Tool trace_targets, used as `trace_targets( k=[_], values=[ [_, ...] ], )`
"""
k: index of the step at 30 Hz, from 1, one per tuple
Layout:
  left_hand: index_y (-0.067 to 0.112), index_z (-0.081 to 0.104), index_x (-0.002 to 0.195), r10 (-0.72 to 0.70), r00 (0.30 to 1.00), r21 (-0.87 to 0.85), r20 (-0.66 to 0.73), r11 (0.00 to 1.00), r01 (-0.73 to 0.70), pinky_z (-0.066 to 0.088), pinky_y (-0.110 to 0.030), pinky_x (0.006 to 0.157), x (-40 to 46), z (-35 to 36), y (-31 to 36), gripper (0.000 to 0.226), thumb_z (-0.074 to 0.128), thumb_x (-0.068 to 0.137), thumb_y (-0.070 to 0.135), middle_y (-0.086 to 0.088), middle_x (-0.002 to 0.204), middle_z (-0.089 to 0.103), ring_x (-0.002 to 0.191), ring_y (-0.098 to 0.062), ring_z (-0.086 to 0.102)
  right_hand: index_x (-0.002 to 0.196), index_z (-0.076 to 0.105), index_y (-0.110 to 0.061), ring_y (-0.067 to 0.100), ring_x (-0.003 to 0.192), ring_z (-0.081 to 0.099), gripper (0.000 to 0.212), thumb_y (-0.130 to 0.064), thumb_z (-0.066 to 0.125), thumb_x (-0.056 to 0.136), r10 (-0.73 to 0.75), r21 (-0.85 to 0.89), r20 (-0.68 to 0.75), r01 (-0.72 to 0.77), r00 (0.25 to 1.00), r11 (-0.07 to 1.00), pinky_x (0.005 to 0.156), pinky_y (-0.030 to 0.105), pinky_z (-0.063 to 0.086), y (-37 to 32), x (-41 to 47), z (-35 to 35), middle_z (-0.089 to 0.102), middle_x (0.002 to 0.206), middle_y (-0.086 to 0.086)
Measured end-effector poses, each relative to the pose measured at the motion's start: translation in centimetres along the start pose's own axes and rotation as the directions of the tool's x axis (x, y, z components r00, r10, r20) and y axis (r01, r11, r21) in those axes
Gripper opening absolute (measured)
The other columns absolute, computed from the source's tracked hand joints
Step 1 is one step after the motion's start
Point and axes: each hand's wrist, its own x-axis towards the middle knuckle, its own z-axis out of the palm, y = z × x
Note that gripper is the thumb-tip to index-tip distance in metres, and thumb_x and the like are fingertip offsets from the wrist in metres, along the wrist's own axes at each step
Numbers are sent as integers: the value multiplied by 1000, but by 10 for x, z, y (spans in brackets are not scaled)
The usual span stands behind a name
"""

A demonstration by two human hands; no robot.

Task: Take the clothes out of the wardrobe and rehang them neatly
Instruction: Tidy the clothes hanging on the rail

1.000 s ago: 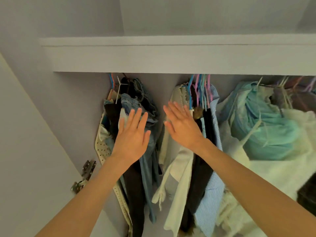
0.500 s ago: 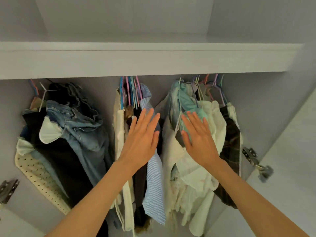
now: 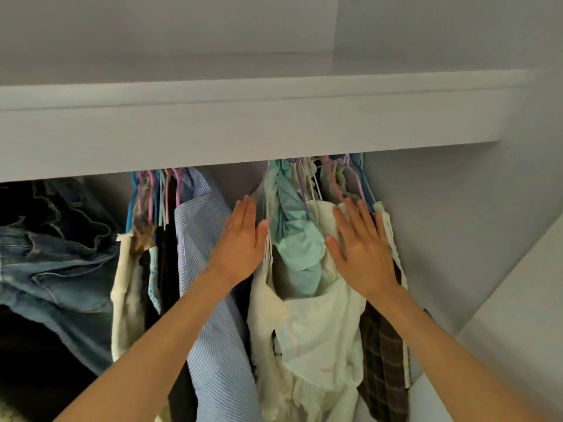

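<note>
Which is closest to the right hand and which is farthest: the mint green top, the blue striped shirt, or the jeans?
Measured from the right hand in the head view:
1. Mint green top: just to its left, beside the thumb, in the same right-hand bunch of clothes.
2. Blue striped shirt: farther left, beyond the left hand, in the middle bunch.
3. Jeans: far left of the wardrobe.

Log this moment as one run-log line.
left hand: open, flat beside cream garment | right hand: open, on cream garment | clothes on hangers | nothing removed
</note>
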Motion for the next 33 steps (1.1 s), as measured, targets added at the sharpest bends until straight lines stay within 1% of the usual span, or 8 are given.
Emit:
trace_targets(
  k=[4,9,13,17,22,28,31,33],
  values=[
    [5,3,147,-64,998,-205,23,976,68,1,-20,110,50,10,13,56,23,101,31,-9,156,1,144,-17,1,136,44,-6,32,138,29,51,-35,27,97,20,-10,-54,-21,998,1000,113,53,16,-1,4,6,41,144,16],
    [4,-8,146,-43,996,-345,-73,939,15,-4,-7,99,89,25,31,63,30,101,27,-9,156,-11,143,-15,-7,139,41,-9,30,141,22,54,-39,29,96,81,23,-72,-80,994,997,114,52,13,4,5,10,34,148,16],
    [6,-15,145,-1,997,-395,-83,918,-32,-6,-17,108,91,35,39,77,38,98,37,-7,154,-18,142,-14,-14,140,40,-11,35,141,19,61,-48,27,95,131,27,-59,-129,990,991,115,49,14,5,0,8,28,150,19],
    [8,-16,145,62,998,-351,-30,934,-69,-6,-24,114,95,42,48,91,45,91,49,-5,154,-20,141,-12,-16,139,43,-10,37,139,24,64,-53,28,93,227,23,-52,-226,973,974,113,48,22,-1,-4,5,31,148,21],
    [6,-14,145,100,993,-401,-60,909,-116,-2,-22,114,103,56,64,102,61,86,40,-6,155,-17,142,-15,-12,140,39,-9,38,136,31,71,-58,27,90,359,38,-4,-359,933,933,108,46,28,-2,-10,-2,33,147,22],
    [10,-12,146,186,982,-408,-18,896,-177,-1,-34,117,115,70,79,107,60,79,52,-3,156,-13,142,-12,-10,148,-5,-27,21,144,-11,80,-67,3,80,294,170,172,-322,940,931,113,28,-8,2,-10,-11,-12,156,6],
    [11,-12,146,213,977,-386,26,903,-187,-1,-37,117,124,77,92,108,58,78,56,-3,156,-13,142,-12,-11,141,-19,-26,14,139,-22,65,-58,9,92,214,168,222,-253,951,953,111,25,-15,10,-14,-14,-23,153,0],
    [11,-13,146,239,970,-370,48,906,-205,-1,-39,117,129,79,93,102,59,85,49,-3,155,-16,142,-12,-13,143,-17,-21,12,140,-22,60,-43,19,100,207,211,273,-268,940,940,110,22,-15,16,-13,-17,-21,154,-1]
  ],
)
